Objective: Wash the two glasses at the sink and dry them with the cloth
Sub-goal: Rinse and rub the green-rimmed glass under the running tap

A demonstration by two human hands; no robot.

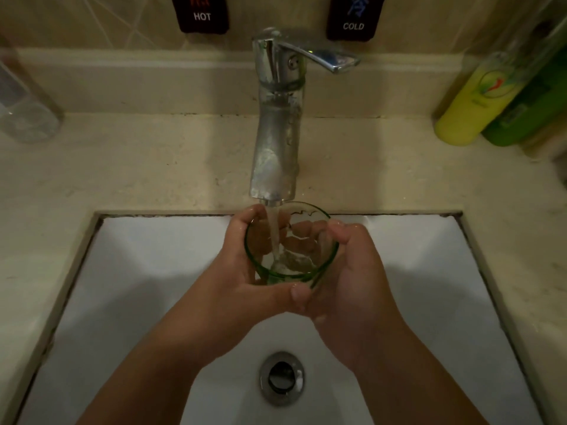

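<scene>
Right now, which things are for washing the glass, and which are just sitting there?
For the job:
green-tinted glass, gripped by left hand and right hand
tap, running water into it
sink
clear glass, possibly the second one

Just sitting:
yellow bottle
green bottle
HOT sign and COLD sign

Both hands cup a green-tinted glass (291, 243) under the tap (274, 118), water streaming into it. The left hand (245, 271) and right hand (352, 271) wrap its sides over the white sink (153, 286). A yellow bottle (469, 108) stands far right on the counter (122, 167).
</scene>
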